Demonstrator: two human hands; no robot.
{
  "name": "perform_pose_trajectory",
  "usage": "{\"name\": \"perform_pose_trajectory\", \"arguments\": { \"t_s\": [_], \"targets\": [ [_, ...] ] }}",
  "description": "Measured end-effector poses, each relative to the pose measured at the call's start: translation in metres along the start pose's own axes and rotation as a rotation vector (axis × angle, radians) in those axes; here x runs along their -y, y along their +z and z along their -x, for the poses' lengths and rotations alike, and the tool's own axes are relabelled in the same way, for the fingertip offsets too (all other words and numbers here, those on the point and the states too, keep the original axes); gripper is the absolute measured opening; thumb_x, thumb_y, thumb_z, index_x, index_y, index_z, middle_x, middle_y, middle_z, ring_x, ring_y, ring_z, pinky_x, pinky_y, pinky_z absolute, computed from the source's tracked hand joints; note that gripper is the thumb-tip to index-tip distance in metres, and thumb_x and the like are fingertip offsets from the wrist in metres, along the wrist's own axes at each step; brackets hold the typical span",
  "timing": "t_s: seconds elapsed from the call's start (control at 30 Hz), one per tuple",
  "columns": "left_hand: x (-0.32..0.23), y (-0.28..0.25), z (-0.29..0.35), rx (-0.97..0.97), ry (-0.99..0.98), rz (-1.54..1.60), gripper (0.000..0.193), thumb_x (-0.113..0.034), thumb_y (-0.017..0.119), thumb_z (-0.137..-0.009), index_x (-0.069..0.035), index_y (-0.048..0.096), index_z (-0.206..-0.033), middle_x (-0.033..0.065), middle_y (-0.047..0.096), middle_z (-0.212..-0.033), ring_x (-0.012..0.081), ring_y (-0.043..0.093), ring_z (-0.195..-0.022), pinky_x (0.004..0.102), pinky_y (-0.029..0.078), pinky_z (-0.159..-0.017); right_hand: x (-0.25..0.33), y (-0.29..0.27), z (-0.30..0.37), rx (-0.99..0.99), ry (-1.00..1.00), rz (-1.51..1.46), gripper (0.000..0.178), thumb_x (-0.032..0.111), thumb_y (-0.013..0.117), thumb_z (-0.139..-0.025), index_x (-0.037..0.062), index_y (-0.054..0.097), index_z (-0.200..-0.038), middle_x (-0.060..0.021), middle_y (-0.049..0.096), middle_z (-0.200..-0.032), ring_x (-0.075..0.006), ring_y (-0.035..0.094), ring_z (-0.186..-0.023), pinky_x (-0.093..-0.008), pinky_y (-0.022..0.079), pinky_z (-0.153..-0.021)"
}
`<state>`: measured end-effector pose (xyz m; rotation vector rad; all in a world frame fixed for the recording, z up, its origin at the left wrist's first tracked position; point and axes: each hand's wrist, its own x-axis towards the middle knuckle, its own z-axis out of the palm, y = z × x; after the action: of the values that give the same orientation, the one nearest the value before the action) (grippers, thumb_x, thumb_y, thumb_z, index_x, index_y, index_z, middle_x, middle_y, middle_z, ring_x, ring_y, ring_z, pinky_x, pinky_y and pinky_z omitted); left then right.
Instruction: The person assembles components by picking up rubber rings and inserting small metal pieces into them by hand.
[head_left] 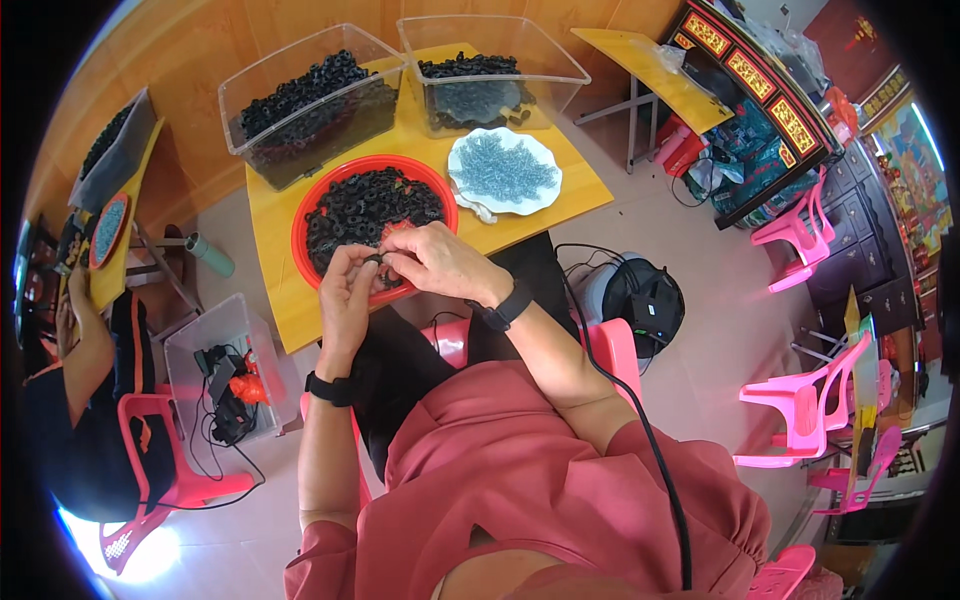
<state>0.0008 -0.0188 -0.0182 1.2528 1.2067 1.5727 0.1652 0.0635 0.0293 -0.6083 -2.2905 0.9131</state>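
Both my hands meet over the near rim of a round red basin [301,233], which is filled with small black ring-shaped parts [350,205]. Between the fingertips of my left hand [345,295] is a small black part [374,259], pinched from the left. My right hand [445,262] reaches in from the right, its thumb and forefinger closed at the same part. Whether the right fingertips also hold some smaller piece is too small to see. Right of the basin, a white scalloped plate [550,198] carries a heap of small pale blue-clear pieces [503,168].
Two clear plastic bins [290,45] [570,75] of black parts stand at the back of the yellow table [275,315]. A black cable [640,400] runs past my right arm. At left, another person [90,370] sits near a floor bin [190,385]. Pink chairs [800,400] stand right.
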Motion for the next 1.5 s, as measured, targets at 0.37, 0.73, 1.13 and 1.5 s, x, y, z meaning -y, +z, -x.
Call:
{"name": "perform_pose_trajectory", "arguments": {
  "t_s": [0.37,0.73,1.13,1.5],
  "targets": [
    [0.000,-0.003,0.006,-0.039,-0.015,-0.027,0.010,-0.001,0.054,-0.098,-0.001,0.058,-0.107,0.0041,0.066,-0.092,0.0077,0.062,-0.081,0.0209,0.047,-0.070,-0.001,0.016,-0.002,-0.027,-0.008,0.012,0.010,0.008,0.057,-0.090,-0.0006,0.063,-0.090,-0.0172,0.068,-0.078,-0.0365,0.067,-0.076,-0.0417,0.052,-0.066],
    [0.006,0.002,0.001,-0.069,0.004,-0.005,0.011,0.001,0.057,-0.096,0.000,0.059,-0.107,0.0009,0.062,-0.084,0.0047,0.055,-0.072,0.0196,0.045,-0.065,0.008,0.006,-0.002,0.016,0.144,-0.149,0.017,0.008,0.054,-0.092,-0.0035,0.066,-0.092,-0.0160,0.071,-0.078,-0.0301,0.071,-0.076,-0.0362,0.054,-0.070],
    [0.001,0.004,0.003,-0.088,0.024,-0.005,0.012,0.002,0.057,-0.095,0.001,0.060,-0.107,0.0006,0.062,-0.082,0.0044,0.056,-0.072,0.0197,0.047,-0.065,0.008,0.009,0.000,-0.004,0.224,-0.282,0.017,0.007,0.056,-0.091,-0.0039,0.068,-0.088,-0.0091,0.070,-0.072,-0.0140,0.066,-0.064,-0.0277,0.050,-0.060],
    [0.004,0.009,0.008,-0.156,0.060,-0.096,0.010,0.001,0.058,-0.095,0.002,0.062,-0.105,0.0024,0.066,-0.081,0.0051,0.058,-0.070,0.0207,0.049,-0.063,0.004,0.013,-0.002,0.006,0.279,-0.440,0.018,0.007,0.057,-0.090,-0.0049,0.069,-0.087,-0.0074,0.070,-0.068,-0.0085,0.062,-0.058,-0.0235,0.049,-0.055]
  ]
}}
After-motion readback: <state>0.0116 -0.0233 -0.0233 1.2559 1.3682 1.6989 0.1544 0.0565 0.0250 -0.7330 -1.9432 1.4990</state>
